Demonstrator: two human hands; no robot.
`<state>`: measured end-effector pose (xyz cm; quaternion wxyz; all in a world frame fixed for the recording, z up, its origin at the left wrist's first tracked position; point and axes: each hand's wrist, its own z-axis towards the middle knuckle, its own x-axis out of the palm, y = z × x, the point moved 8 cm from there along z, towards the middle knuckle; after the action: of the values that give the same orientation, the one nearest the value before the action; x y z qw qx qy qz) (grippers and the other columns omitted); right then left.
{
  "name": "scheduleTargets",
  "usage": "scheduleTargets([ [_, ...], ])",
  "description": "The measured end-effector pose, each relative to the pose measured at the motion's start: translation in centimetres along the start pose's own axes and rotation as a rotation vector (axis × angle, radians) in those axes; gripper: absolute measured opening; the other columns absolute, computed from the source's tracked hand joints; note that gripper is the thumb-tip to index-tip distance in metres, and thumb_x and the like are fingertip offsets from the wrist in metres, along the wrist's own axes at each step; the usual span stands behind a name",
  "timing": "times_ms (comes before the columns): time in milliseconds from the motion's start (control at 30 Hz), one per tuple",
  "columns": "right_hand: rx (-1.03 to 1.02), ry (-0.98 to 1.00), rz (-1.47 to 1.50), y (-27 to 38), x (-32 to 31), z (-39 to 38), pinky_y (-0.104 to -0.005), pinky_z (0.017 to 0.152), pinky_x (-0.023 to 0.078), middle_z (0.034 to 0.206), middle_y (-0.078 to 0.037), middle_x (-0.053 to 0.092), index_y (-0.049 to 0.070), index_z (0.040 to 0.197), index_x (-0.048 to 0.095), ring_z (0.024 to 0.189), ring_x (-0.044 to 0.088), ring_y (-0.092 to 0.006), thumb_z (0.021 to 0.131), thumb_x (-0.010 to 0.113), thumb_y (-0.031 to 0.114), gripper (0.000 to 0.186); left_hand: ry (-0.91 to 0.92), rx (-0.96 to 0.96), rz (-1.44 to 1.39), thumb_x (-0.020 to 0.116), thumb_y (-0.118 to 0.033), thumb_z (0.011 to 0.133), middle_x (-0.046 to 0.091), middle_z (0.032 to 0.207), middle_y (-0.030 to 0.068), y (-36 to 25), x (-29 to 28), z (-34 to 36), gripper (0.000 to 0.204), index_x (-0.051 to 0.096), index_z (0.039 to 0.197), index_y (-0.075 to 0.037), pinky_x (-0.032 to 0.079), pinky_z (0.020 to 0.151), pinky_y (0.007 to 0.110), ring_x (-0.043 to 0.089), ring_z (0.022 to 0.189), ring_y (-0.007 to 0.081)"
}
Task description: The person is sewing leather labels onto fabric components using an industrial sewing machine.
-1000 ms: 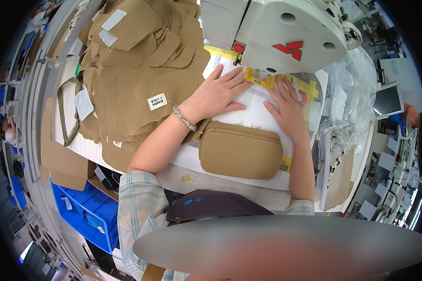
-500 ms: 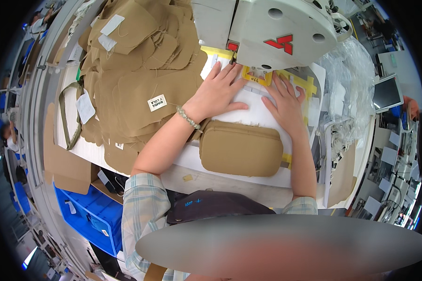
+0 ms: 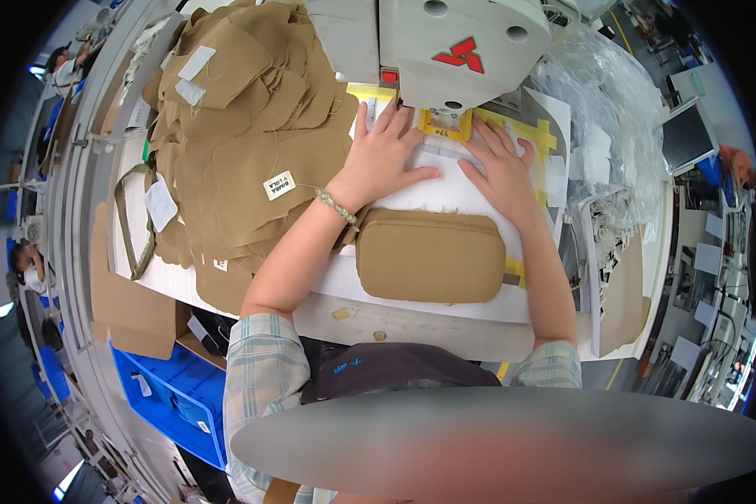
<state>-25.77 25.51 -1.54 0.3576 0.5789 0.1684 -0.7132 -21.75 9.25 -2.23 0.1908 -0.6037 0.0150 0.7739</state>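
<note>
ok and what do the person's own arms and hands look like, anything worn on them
Both the left hand and the right hand are ungloved. A pale greenish bracelet of round beads circles the left wrist; nothing shows on the right one. The loose pale plaid left sleeve, crossed with blue-green lines, ends near the elbow, and the right sleeve matches it.

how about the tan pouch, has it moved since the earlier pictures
No: the tan pouch shows no shift against the yellow tape at its right end.
</note>
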Motion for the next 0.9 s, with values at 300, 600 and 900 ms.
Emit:
scheduleTargets([
  [300,-0.045,0.089,-0.066,-0.1,0.1,-0.7,-0.0596,0.110,0.020,0.149,-0.004,0.045,0.021,0.126,0.063,0.135,0.043,-0.0244,0.093,0.058,0.041,0.039,0.075,0.045,-0.018,0.056,-0.063,0.086,0.044,0.144,0.0208,0.8,0.2,-0.6,0.066,0.059,0.128,-0.013,0.015,0.116,0.058,0.033,0.140,0.0360],
  [600,0.056,0.134,0.218,1.8,-6.6,-7.8,-0.0483,0.113,0.013,0.138,-0.007,0.055,0.016,0.131,0.059,0.129,0.048,-0.0207,0.091,0.064,0.034,0.045,0.045,0.026,-0.271,0.072,-0.030,0.084,0.058,0.127,0.0069,-3.3,-6.5,-5.5,0.039,0.064,0.118,-0.014,0.025,0.112,0.046,0.046,0.128,0.0263],
  [900,0.160,0.050,0.232,3.7,-7.3,-12.9,-0.0455,0.107,0.018,0.131,0.001,0.057,0.017,0.112,0.066,0.123,0.052,-0.0162,0.079,0.076,0.022,0.034,0.050,-0.073,-0.391,0.079,-0.018,0.073,0.057,0.095,-0.0018,-7.3,-5.4,-7.5,0.027,0.067,0.096,-0.014,0.031,0.092,0.036,0.048,0.096,0.0198],
])
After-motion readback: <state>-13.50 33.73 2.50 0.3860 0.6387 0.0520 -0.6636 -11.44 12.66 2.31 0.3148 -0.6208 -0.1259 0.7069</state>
